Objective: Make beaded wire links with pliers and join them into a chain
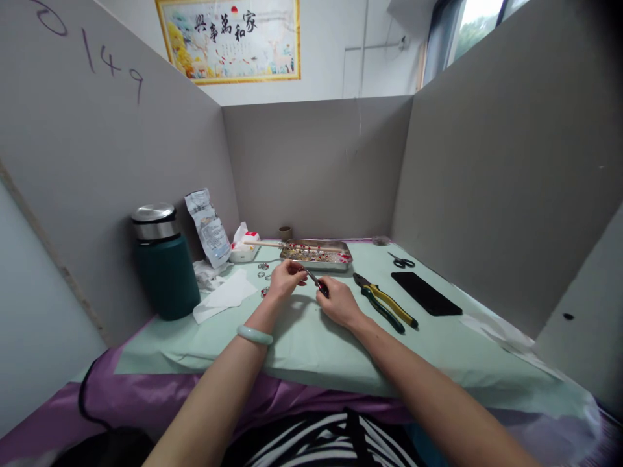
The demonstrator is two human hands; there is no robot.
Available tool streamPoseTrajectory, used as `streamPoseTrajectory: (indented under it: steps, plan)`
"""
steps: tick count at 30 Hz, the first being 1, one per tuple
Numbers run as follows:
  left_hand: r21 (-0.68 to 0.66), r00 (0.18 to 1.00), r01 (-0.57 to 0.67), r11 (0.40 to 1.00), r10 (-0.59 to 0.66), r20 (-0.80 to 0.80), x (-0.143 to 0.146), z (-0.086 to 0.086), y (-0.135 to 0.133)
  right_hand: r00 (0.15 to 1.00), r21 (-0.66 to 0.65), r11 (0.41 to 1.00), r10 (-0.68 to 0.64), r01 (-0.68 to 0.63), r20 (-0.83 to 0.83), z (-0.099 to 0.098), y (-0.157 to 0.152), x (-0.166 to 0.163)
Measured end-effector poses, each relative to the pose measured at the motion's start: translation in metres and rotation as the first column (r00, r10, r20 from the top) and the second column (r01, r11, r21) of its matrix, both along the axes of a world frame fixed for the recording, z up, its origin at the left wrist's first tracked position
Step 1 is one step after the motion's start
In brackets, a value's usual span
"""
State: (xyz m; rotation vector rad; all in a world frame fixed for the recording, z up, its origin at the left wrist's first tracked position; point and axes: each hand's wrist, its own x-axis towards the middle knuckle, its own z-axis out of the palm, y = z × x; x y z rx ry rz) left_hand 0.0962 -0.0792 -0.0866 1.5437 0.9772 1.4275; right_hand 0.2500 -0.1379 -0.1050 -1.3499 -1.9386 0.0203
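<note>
Working at table (311, 344), mid-mat, just in front of bead tray (346, 261). Gripping handles of small tool (315, 280) w/ right hand (339, 303), curled shut. Pinching left hand (287, 277) fingertips tight at tool tip; bead or ring there? can't tell, too small. Judging step: gripping/bending a small fitting. Next move prob. calling for steady pinch, light squeeze, tip kept aligned.

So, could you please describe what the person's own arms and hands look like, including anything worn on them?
No sleeves show on the left forearm or right forearm; both are bare. The left hand and right hand wear no gloves. A smooth, pale green bangle circles the left wrist. Whether the fingers carry rings is too small to tell.
</note>
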Motion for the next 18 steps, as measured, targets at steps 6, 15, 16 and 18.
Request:
streamPoseTrajectory:
  steps: [6,15,16,18]
  plan:
    - [0.096,0.986,-0.114,0.989,0.124,-0.109,0.0078,0.0025,-0.0088,0.996,-0.014,0.996,-0.082,0.083,0.028,0.0009,-0.0019,-0.0038]
    - [-0.011,0.994,-0.013,1.0,0.014,0.112,0.0082,0.0026,-0.007,0.992,-0.043,0.994,-0.108,0.105,-0.069,0.0042,-0.001,-0.0081]
    - [-0.021,0.989,0.008,1.0,-0.004,0.151,0.0079,0.0027,-0.007,0.99,-0.062,0.994,-0.094,0.088,-0.108,0.0042,-0.0001,-0.0085]
    - [-0.041,0.978,0.048,0.998,-0.039,0.205,0.007,0.0035,-0.0081,0.983,-0.097,0.994,-0.066,0.05,-0.172,0.0036,0.0014,-0.0085]
